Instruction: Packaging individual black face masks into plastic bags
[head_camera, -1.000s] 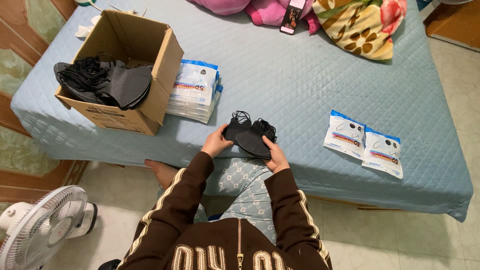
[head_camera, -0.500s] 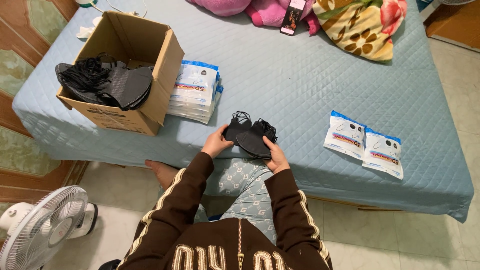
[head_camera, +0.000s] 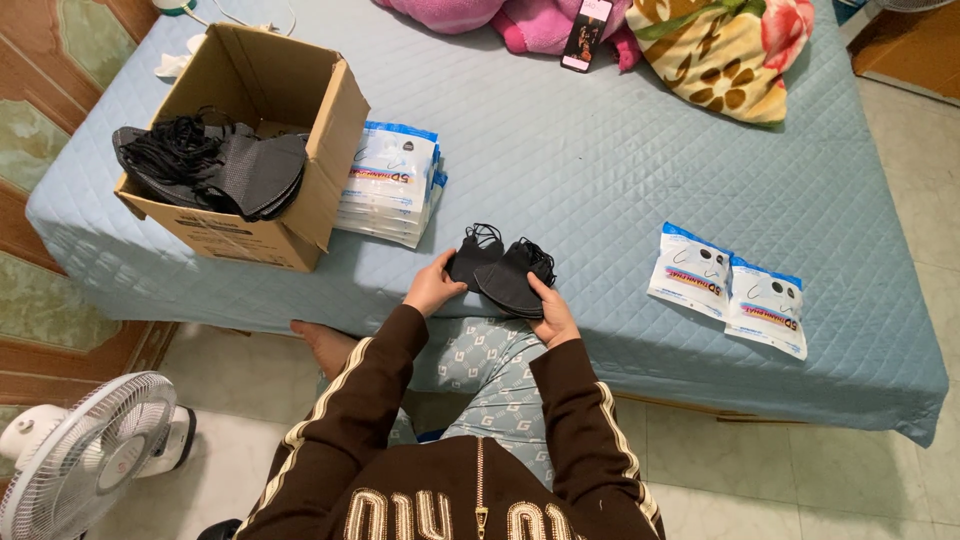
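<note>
Head view, looking down at a blue quilted bed (head_camera: 620, 170); small stack of black masks (head_camera: 500, 268) at the near edge of the bed, just in front of the knees; left hand (head_camera: 433, 290) gripping the stack's left side, thumb on top, fingers tucked under and hidden; right hand (head_camera: 552, 312) clasping the near right edge, fingertips lost beneath the black fabric; number of masks in the stack hard to make out, ear loops bunched at the far side.

Far left, an open cardboard box (head_camera: 300, 130) with more black masks (head_camera: 215, 170) draped over its near left wall; inside of the box mostly shadowed; just right of it, touching, a pile of white-and-blue packets (head_camera: 392, 185); well to the right, two more packets (head_camera: 727, 288) lying flat side by side; floral pillow (head_camera: 730, 55) and pink plush cut off at the far edge; white fan (head_camera: 85, 455) on the floor near left, partly out of frame.

Against half a second ago: both hands and stack in the same spot, same grip; nothing shifted on the bed.
</note>
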